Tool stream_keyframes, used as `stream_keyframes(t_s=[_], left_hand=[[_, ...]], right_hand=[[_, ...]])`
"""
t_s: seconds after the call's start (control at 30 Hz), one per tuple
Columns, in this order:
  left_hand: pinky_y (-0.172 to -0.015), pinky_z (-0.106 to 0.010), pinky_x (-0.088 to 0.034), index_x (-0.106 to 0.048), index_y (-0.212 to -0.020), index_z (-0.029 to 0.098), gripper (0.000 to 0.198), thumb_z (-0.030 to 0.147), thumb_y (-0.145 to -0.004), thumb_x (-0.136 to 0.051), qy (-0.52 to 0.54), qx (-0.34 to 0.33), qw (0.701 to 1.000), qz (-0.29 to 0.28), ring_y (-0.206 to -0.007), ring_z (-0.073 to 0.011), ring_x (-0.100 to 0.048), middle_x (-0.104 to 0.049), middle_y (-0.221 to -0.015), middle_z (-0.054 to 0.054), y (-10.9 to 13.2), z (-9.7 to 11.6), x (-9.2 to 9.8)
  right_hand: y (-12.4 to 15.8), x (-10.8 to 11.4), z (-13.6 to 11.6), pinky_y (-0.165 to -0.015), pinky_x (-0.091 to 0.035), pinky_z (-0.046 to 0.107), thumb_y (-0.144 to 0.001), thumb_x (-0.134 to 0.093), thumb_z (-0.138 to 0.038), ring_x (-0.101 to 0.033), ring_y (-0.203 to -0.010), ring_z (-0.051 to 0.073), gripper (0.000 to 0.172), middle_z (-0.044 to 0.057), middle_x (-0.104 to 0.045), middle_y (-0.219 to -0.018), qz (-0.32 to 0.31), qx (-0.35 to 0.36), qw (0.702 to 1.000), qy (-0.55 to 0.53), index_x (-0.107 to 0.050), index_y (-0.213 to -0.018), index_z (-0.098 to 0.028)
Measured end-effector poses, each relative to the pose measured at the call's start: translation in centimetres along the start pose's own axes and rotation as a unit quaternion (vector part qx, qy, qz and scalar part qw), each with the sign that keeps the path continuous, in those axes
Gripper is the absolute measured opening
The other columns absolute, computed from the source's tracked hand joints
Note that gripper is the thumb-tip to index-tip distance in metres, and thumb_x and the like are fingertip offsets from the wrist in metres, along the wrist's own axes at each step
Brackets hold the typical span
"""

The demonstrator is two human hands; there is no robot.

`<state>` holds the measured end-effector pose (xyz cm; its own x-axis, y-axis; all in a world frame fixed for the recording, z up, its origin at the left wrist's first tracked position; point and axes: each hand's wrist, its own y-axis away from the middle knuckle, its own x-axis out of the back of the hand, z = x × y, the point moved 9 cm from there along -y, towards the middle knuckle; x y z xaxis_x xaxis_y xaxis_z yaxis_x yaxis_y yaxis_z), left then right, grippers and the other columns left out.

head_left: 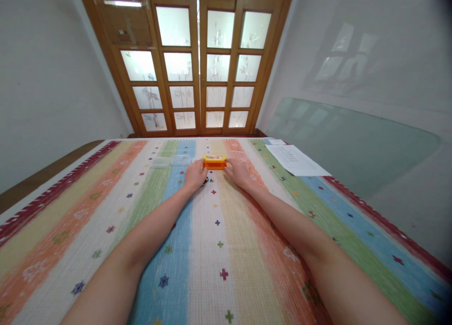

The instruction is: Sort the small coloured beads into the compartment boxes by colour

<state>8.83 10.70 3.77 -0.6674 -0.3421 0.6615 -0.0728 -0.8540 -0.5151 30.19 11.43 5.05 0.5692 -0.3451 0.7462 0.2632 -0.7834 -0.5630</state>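
Observation:
A small yellow and orange box (214, 164) stands on the striped tablecloth (208, 249), with its orange side facing me. My left hand (195, 175) is closed on the box's left end, and my right hand (236, 171) grips its right end. Small dark and coloured bits (206, 180), too small to make out, lie beside the fingers of my left hand. Two clear plastic pieces, one farther left (160, 162) and one nearer the hand (181, 160), lie on the cloth to the left.
White printed sheets (295, 160) lie at the back right of the table. A glass panel (346, 141) leans by the right wall. Wooden doors with glass panes (199, 66) stand beyond the table's far edge.

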Motion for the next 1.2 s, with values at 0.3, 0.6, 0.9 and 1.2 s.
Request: stream_keyframes(t_s=[0.3, 0.6, 0.9, 1.2], left_hand=[[-0.124, -0.049, -0.040, -0.057, -0.146, 0.021, 0.056, 0.016, -0.091, -0.059, 0.095, -0.030, 0.995, 0.015, -0.140, -0.0288, -0.055, -0.061, -0.149, -0.013, -0.6, 0.4, 0.3], [-0.111, -0.047, -0.048, -0.075, -0.112, 0.023, 0.024, 0.023, -0.093, -0.062, 0.018, -0.065, 0.993, -0.096, -0.119, -0.0299, -0.065, -0.073, -0.119, -0.010, 0.5, 0.7, -1.9], [-0.106, -0.043, -0.050, -0.077, -0.109, 0.022, 0.023, 0.024, -0.094, -0.059, -0.006, -0.046, 0.995, -0.091, -0.115, -0.0290, -0.066, -0.073, -0.121, -0.011, 0.0, 0.1, -1.1], [-0.113, -0.048, -0.044, -0.078, -0.111, 0.019, 0.027, 0.024, -0.094, -0.057, -0.056, 0.075, 0.995, 0.023, -0.120, -0.0314, -0.064, -0.075, -0.122, -0.013, -1.9, -5.8, 3.4]], right_hand=[[-2.6, -1.1, 0.5, -0.088, -0.056, 0.037, -0.096, -0.051, -0.032, -0.069, -0.091, 0.024, 0.026, 0.008, -0.076, -0.099, 0.007, -0.088, 0.987, -0.137, -0.074, -0.099, -0.021], [-7.7, -4.3, -0.3, -0.117, -0.044, 0.045, -0.098, -0.057, -0.026, -0.058, -0.134, 0.027, 0.036, 0.015, -0.065, -0.139, 0.003, -0.024, 0.997, -0.077, -0.068, -0.131, -0.018], [-6.4, -8.3, -1.4, -0.113, -0.046, 0.036, -0.102, -0.054, -0.023, -0.062, -0.127, 0.023, 0.033, 0.014, -0.068, -0.135, -0.126, -0.023, 0.991, -0.031, -0.070, -0.130, -0.016], [-3.7, -8.3, -3.5, -0.092, -0.052, 0.034, -0.102, -0.062, -0.030, -0.069, -0.104, 0.025, 0.018, 0.012, -0.076, -0.111, -0.144, 0.019, 0.988, 0.051, -0.076, -0.105, -0.020]])
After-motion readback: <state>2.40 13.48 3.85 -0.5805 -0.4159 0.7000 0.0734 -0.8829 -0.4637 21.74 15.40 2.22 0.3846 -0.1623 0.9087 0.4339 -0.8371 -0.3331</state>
